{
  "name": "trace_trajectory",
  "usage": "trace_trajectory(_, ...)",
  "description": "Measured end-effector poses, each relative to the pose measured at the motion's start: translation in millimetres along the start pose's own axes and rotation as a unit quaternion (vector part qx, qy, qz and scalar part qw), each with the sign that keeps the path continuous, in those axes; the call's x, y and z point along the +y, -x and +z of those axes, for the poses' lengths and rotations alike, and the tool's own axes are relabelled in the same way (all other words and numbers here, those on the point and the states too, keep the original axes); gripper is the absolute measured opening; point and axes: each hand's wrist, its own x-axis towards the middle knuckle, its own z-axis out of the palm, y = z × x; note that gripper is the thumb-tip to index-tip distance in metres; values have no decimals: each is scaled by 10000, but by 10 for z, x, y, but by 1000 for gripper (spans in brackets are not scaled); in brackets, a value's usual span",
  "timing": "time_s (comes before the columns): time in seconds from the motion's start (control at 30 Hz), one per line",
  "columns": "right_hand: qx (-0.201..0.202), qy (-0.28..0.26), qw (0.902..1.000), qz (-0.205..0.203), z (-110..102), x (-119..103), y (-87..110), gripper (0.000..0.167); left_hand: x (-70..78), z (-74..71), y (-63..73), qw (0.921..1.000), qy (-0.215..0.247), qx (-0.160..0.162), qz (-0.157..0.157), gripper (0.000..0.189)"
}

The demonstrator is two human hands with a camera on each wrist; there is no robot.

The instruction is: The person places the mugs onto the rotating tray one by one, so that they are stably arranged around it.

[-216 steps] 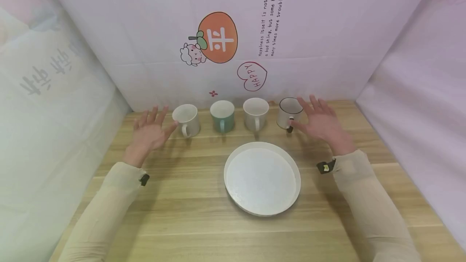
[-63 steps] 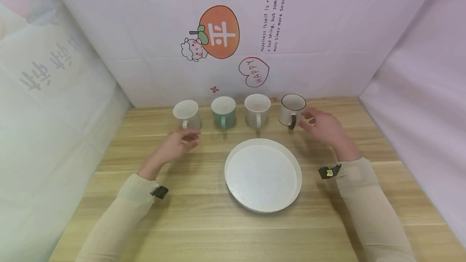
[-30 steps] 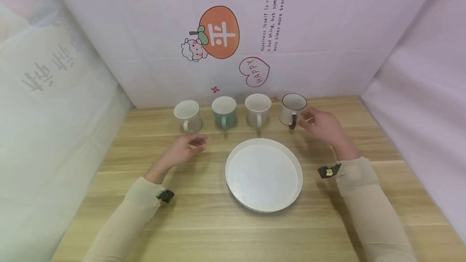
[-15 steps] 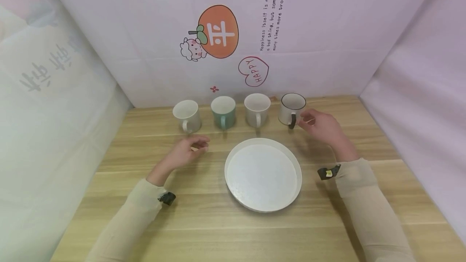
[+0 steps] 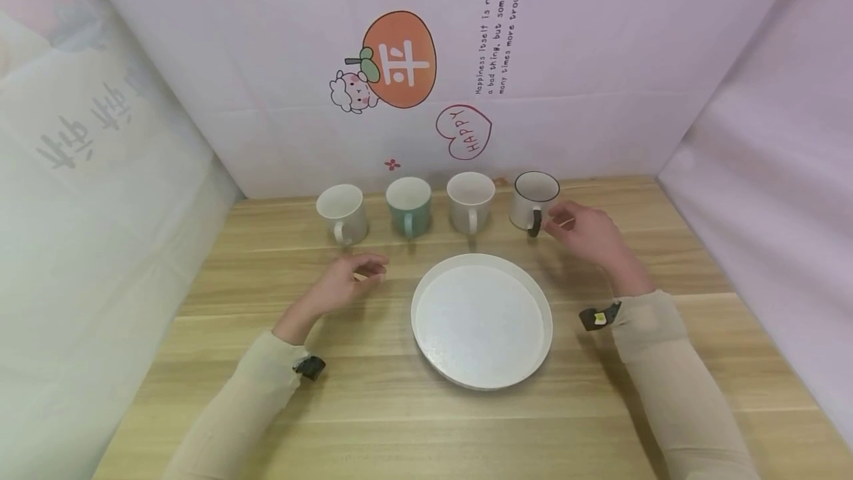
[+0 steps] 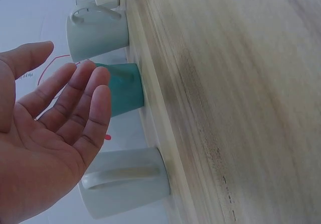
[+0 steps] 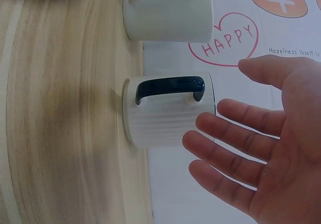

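Observation:
Several mugs stand upright in a row at the back: a white mug (image 5: pixel 351 222) at left, a teal mug (image 5: pixel 417 218), another white mug (image 5: pixel 464 218) and a white mug with black rim and handle (image 5: pixel 523 208) at right. My left hand (image 5: pixel 340 284) hovers in front of the leftmost two mugs, its relaxed fingers bent a little and holding nothing. Close to the right side of the black-handled mug is my right hand (image 5: pixel 588 234). In the right wrist view its loose fingers (image 7: pixel 235 156) and thumb are apart, with nothing gripped; whether a fingertip touches the mug cannot be told.
A round white shallow tray (image 5: pixel 481 332) lies on the wooden table (image 5: pixel 373 435), in front of the mugs and between the arms. White printed cloth (image 5: pixel 566 58) hangs behind the row, and white cloth also closes in both sides.
My left hand has come from beside the leftmost mug to in front of it, drifting right and nearer. My right hand's spread fingers have relaxed beside the black-handled mug. Mugs and tray stay put.

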Motion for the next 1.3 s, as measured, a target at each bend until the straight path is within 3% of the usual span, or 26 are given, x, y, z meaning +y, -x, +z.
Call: trace_trajectory(1.3, 59, -284, 9994, 198, 82, 49, -48, 41, 45, 235, -43, 9995, 119, -159, -231, 33)
